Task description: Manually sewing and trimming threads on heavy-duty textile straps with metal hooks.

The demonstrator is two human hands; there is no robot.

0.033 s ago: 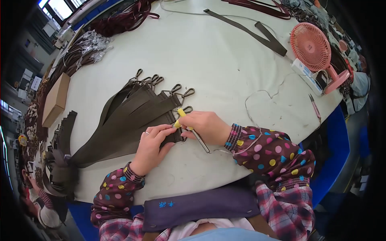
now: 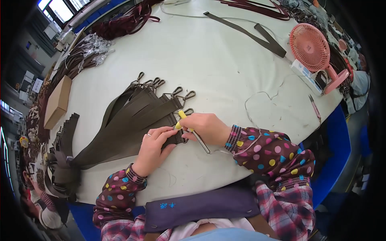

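Observation:
Several dark olive webbing straps (image 2: 120,124) lie fanned out on the table, with metal snap hooks (image 2: 177,91) at their far ends. My left hand (image 2: 155,144), with a ring on one finger, holds down the end of the nearest strap (image 2: 171,120), its thumb along the strap's near edge. My right hand (image 2: 207,126) is closed round a pen-like tool with a yellow grip (image 2: 184,116) and a silver metal barrel (image 2: 202,143). The yellow end meets the strap end by the metal fitting, beside my left fingertips. My fingers hide the exact contact point.
A thin wire (image 2: 251,110) runs from my right sleeve towards a pink fan (image 2: 309,47) and a white box (image 2: 307,76). Pink-handled tweezers (image 2: 315,106) lie at the right. A cardboard box (image 2: 58,102) and bundled straps (image 2: 64,172) sit left; a loose strap (image 2: 257,38) lies at the back.
The view has shifted very slightly, so the straps and left hand appear a little further right. Both hands keep their hold at the strap end.

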